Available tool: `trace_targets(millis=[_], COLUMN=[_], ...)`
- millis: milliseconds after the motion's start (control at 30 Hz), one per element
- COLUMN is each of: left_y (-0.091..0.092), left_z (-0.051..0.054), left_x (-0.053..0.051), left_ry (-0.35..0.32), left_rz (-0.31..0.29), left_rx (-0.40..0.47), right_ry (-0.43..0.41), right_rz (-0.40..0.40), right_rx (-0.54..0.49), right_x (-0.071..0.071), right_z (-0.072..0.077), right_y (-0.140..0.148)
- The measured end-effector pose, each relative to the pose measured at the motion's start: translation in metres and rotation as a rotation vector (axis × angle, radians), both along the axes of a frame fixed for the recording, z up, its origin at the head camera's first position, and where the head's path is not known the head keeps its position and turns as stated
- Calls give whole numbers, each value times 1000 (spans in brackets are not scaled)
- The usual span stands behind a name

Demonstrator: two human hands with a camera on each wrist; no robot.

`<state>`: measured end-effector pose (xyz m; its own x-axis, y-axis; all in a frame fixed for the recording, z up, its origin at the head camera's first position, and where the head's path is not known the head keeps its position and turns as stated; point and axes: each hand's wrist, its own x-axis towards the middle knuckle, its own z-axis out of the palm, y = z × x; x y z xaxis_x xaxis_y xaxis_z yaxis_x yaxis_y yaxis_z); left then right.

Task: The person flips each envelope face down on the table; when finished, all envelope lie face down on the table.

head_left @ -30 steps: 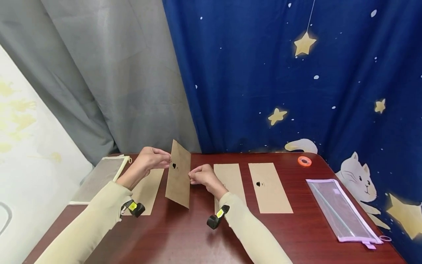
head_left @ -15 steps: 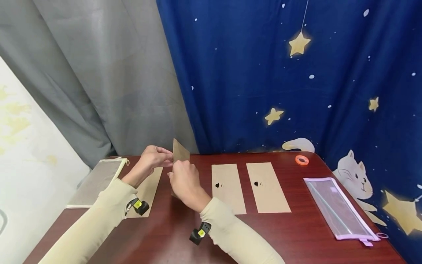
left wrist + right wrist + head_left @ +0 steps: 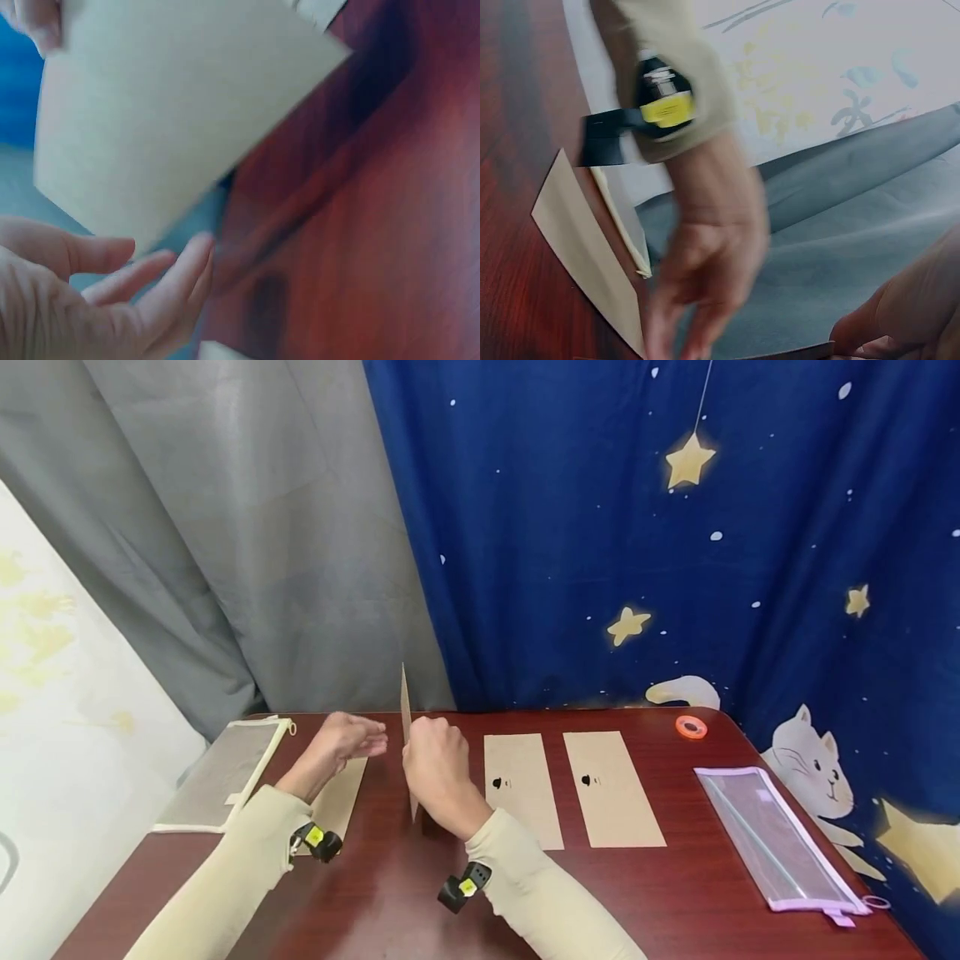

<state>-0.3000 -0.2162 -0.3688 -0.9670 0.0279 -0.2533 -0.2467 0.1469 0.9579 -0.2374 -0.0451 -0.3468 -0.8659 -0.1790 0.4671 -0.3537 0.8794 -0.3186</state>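
Note:
My right hand [image 3: 438,768] grips a brown kraft-paper card [image 3: 406,702], which stands upright, almost edge-on in the head view. Its broad plain face [image 3: 165,97] fills the upper part of the left wrist view. To the left of the card, my left hand [image 3: 341,745] has its fingers extended and holds nothing. In the left wrist view that hand [image 3: 112,292] is just below the card's corner; whether they touch cannot be told. Another kraft card [image 3: 341,793] lies on the table, partly behind the left forearm. Two similar cards with a small black hat print [image 3: 522,810] [image 3: 617,810] lie to the right.
On the dark red table [image 3: 390,902], a cream-edged mesh pouch [image 3: 217,781] lies at left and a purple-edged zip pouch [image 3: 780,843] at right. An orange ring-shaped roll [image 3: 691,727] sits near the back right. Grey and blue curtains [image 3: 525,568] hang behind the table.
Both hands held the card a second ago with its printed face in view. The right hand has shifted its hold, the card has turned edge-on, and the left hand has let go.

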Motion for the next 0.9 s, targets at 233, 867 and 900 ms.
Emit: trace_targets(millis=[233,867,900], left_y=[-13,-18,-17], left_z=[-54,-44,-42], left_x=[-2,10,11], left_ry=[-130,70,80], left_rz=[-134,21,29], left_rx=[361,202,175], right_ry=[-66,-215,-230], right_rz=[49,242,240], right_rx=[-113,-394,-427], right_x=[0,-29,-31], right_z=[5,-20,-23], right_y=[7,53,55])
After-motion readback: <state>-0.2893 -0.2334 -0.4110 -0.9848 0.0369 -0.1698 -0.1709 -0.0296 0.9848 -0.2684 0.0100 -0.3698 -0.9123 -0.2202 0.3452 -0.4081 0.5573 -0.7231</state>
